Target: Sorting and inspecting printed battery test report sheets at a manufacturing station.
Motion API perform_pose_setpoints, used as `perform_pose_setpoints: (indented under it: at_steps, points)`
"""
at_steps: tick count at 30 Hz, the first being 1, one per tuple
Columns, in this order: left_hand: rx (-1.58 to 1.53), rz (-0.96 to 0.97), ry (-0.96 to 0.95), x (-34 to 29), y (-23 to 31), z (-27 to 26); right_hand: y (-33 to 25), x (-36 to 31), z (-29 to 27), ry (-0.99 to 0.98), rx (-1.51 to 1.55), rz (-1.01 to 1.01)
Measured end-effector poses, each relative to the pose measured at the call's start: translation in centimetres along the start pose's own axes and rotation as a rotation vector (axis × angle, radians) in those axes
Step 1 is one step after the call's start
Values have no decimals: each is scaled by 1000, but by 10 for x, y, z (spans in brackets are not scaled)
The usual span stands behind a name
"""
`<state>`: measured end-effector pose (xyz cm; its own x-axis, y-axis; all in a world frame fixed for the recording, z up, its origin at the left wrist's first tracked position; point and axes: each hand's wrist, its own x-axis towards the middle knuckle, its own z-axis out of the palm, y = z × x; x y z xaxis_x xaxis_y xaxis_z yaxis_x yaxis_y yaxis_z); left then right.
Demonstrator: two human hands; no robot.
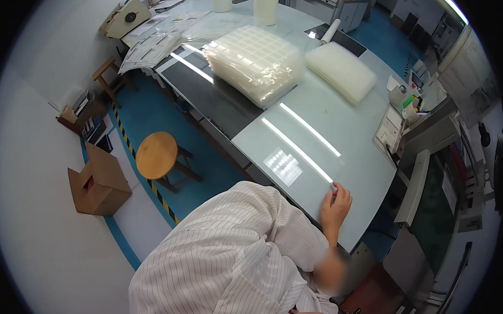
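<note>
One right hand [337, 207] in view, fingers half-bent, thumb apart; whether it grips anything cannot be told | left hand out of view, state unknown | glossy pale worktable [362, 172] beneath the right hand, near its corner | farther along it, clear-wrapped whitish stack [255, 60] beside smaller translucent stack [342, 71]

Round wooden stool [157, 155] on blue floor [153, 110] | open cardboard box [109, 180], left of stool | yellow-and-black tape [160, 195] on floor between them | second wooden stool [104, 69], farther back | beige machine [120, 22] with black knob [130, 16], upper left
</note>
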<state>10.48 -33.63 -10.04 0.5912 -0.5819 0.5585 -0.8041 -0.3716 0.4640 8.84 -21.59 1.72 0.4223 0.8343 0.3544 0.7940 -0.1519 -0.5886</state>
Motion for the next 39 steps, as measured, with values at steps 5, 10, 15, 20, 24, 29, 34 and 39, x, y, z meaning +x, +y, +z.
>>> perform_pose_setpoints:
  at_steps: [5,10,15,20,24,29,34,39]
  points:
    - [-9,-536,-593,42,38,-34,8,-6,-1,66,-225,80]
    - [-35,-615,-557,39,41,-53,1,-5,-1,20,-221,118]
    - [-68,-703,-523,24,43,-79,-1,-4,-1,0,-240,124]
    - [-98,-792,-495,35,31,-95,-8,-4,-6,-2,-265,109]
    - [-118,-848,-493,31,34,-108,-27,-2,-14,10,-264,106]
    - [-141,-880,-529,34,37,-118,-21,-2,-13,26,-332,99]
    - [-175,-881,-598,25,48,-132,-8,-5,-1,50,-371,141]
    - [-177,-910,-676,36,55,-132,-12,-8,0,72,-364,110]
